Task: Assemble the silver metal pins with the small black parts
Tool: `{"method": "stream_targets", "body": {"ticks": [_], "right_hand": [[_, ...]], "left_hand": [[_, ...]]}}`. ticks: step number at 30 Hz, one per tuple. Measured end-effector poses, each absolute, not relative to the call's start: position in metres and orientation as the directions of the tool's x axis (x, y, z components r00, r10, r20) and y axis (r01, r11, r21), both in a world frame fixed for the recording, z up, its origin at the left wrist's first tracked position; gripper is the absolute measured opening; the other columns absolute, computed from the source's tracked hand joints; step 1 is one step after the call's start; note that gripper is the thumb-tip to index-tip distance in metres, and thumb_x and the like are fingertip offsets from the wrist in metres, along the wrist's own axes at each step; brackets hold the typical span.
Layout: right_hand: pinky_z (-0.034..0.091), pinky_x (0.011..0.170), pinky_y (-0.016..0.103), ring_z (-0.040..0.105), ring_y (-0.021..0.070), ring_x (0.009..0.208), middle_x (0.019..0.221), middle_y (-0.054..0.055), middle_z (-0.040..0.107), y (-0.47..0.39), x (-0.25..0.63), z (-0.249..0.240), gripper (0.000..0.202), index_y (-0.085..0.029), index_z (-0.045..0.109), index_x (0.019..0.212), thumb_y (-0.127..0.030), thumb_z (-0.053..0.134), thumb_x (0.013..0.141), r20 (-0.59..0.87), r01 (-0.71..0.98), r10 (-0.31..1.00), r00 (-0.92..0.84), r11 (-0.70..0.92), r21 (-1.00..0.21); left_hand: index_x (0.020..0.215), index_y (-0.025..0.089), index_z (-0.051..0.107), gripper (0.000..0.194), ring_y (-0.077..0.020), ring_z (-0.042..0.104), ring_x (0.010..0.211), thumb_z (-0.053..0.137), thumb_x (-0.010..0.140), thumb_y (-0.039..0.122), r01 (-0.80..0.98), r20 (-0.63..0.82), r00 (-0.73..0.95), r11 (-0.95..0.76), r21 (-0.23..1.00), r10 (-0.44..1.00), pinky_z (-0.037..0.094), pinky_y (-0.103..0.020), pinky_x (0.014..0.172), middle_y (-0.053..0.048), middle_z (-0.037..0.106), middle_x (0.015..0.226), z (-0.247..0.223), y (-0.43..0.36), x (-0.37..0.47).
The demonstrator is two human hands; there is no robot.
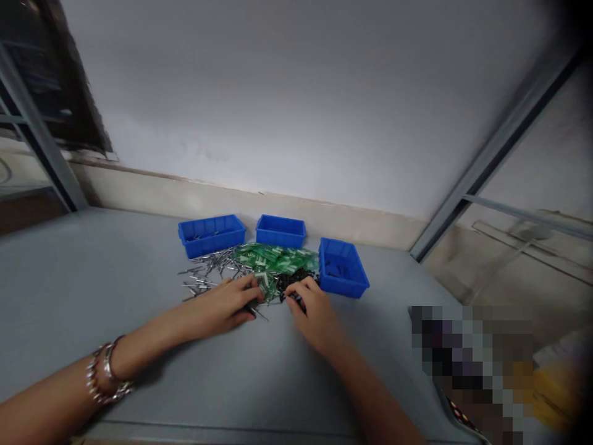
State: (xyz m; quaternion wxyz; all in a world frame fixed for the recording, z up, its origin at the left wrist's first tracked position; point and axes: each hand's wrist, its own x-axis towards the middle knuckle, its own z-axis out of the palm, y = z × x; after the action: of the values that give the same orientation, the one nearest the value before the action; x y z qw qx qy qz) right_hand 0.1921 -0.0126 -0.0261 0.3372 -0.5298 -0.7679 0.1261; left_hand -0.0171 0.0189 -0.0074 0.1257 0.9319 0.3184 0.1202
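Note:
My left hand (pixel 234 301), with bracelets at the wrist, curls its fingers over the near edge of a loose heap of thin silver rivet-like pins (pixel 217 262). Some pins stick out from between its thumb and fingers. At the pile of small black screws (pixel 296 281), my right hand (pixel 315 314) has thumb and forefinger pressed together; dark pieces show at the fingertips, partly covered by the hand. Green-and-white small pieces in clear green wrapping (pixel 278 258) lie behind both hands, between the silver and black heaps.
Three blue bins stand around the heaps: a left bin (pixel 212 241) with a few silver pins, a back bin (pixel 280 237), and a right bin (pixel 345 284) with some black screws. The grey table (pixel 208 383) meets a wall behind. Metal posts (pixel 463 198) rise at both sides.

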Motion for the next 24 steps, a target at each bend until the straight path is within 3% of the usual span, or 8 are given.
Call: {"method": "stream_targets", "body": {"ticks": [5, 12, 18, 24], "right_hand": [[0.038, 0.076, 0.031, 0.045, 0.0197, 0.089, 0.087, 0.004, 0.046, -0.013, 0.188, -0.032, 0.019, -0.022, 0.057, 0.091, -0.013, 0.055, 0.075, 0.319, 0.793, 0.912, -0.259, 0.390, -0.469], [0.038, 0.076, 0.029, 0.046, 0.0180, 0.087, 0.084, 0.004, 0.049, -0.010, 0.184, -0.035, 0.014, -0.017, 0.057, 0.084, -0.007, 0.050, 0.077, 0.316, 0.815, 0.912, -0.262, 0.385, -0.434], [0.038, 0.077, 0.029, 0.045, 0.0177, 0.088, 0.087, 0.004, 0.048, -0.010, 0.183, -0.036, 0.015, -0.019, 0.057, 0.092, -0.014, 0.054, 0.077, 0.343, 0.820, 0.905, -0.253, 0.389, -0.420], [0.036, 0.074, 0.029, 0.045, 0.0175, 0.084, 0.078, 0.003, 0.050, -0.007, 0.178, -0.039, 0.009, -0.019, 0.059, 0.076, -0.014, 0.052, 0.080, 0.356, 0.859, 0.892, -0.279, 0.397, -0.323]], "left_hand": [[0.092, 0.019, 0.051, 0.014, -0.0149, 0.046, 0.077, 0.042, 0.081, 0.018, 0.562, 0.153, 0.762, -0.760, 0.327, 0.629, 0.036, -0.026, 0.070, -0.004, 0.045, 0.092, -0.014, 0.025, -0.013], [0.090, 0.019, 0.052, 0.014, -0.0137, 0.047, 0.073, 0.041, 0.083, 0.019, 0.551, 0.200, 0.756, -0.770, 0.320, 0.624, 0.038, -0.024, 0.066, -0.004, 0.046, 0.089, -0.020, 0.027, -0.010], [0.097, 0.020, 0.049, 0.016, -0.0146, 0.047, 0.077, 0.040, 0.084, 0.020, 0.561, 0.198, 0.757, -0.775, 0.290, 0.623, 0.040, -0.026, 0.070, -0.004, 0.044, 0.095, -0.023, 0.025, -0.009], [0.095, 0.021, 0.051, 0.015, -0.0140, 0.048, 0.075, 0.039, 0.086, 0.023, 0.558, 0.202, 0.761, -0.782, 0.278, 0.616, 0.040, -0.025, 0.068, -0.004, 0.045, 0.093, -0.027, 0.024, -0.007]]}}
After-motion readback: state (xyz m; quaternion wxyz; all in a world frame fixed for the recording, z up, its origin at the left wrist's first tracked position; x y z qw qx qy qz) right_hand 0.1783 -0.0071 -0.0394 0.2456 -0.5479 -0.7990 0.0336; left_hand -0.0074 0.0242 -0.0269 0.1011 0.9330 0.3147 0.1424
